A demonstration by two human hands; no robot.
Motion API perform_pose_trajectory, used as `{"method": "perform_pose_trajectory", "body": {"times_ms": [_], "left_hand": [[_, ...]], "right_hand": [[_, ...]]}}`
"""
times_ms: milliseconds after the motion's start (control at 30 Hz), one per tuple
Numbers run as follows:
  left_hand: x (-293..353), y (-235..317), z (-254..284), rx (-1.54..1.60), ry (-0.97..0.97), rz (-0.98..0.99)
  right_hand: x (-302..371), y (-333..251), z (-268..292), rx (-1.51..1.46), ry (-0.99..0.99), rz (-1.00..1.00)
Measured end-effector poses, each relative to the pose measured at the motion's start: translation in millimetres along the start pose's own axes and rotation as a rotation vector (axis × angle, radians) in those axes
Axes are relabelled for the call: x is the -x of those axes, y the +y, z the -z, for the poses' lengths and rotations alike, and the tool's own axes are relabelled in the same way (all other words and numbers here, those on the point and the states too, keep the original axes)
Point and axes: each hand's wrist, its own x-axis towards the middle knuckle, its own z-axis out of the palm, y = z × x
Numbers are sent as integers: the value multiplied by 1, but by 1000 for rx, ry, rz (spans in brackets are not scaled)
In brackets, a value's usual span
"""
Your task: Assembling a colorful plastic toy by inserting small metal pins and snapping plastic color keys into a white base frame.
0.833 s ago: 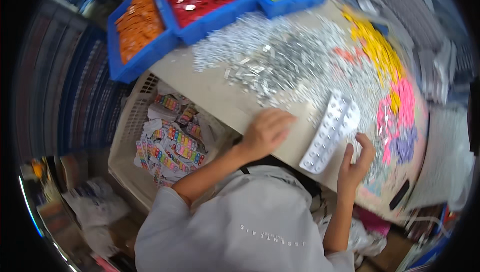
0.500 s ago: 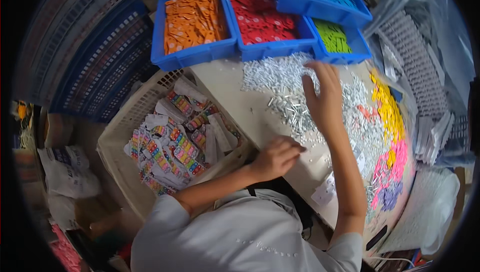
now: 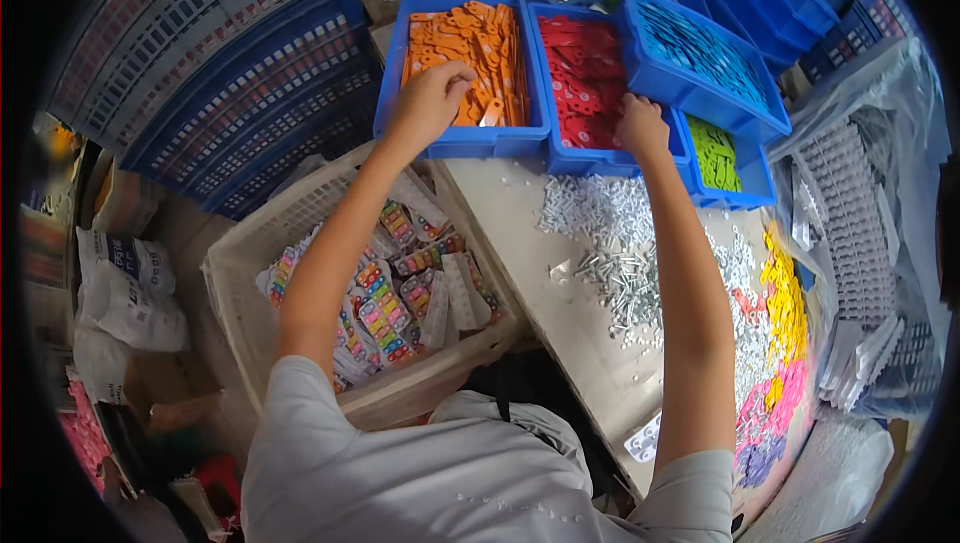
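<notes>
My left hand (image 3: 428, 101) is over the blue bin (image 3: 478, 146) of flat orange plastic pieces (image 3: 500, 48), its fingers curled together near the top of the pile. What they hold, if anything, is hidden. My right hand (image 3: 642, 127) reaches into the blue bin (image 3: 592, 162) of flat red plastic pieces (image 3: 580, 58), at its right side. Its fingers are bent down and closed on something I cannot make out. Small silvery metal rivets (image 3: 622, 288) lie loose on the table (image 3: 500, 211), below the red bin and beside my right forearm.
Bins of blue pieces (image 3: 700, 48) and green pieces (image 3: 714, 155) adjoin the red one. Yellow pieces (image 3: 786, 293) and pink pieces (image 3: 782, 398) lie at the table's right. A pale crate (image 3: 235, 273) of colourful carded packs stands left. Stacked blue crates (image 3: 260, 103) rise behind it.
My left hand has moved from the table's near edge up over the orange bin. My right hand has gone from above the rivets to the red bin. The view has shifted.
</notes>
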Motion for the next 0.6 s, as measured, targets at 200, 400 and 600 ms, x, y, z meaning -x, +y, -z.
{"method": "perform_pose_trajectory", "body": {"times_ms": [200, 400, 600], "left_hand": [[-37, -3, -27, -386, -620, 249], [-41, -21, -39, -209, -650, 288], [-42, -15, -39, 451, -345, 368]], "right_hand": [[-6, -5, -12, 150, 70, 65], [-9, -3, -14, 153, 118, 89], [-7, -6, -5, -132, 86, 120]]}}
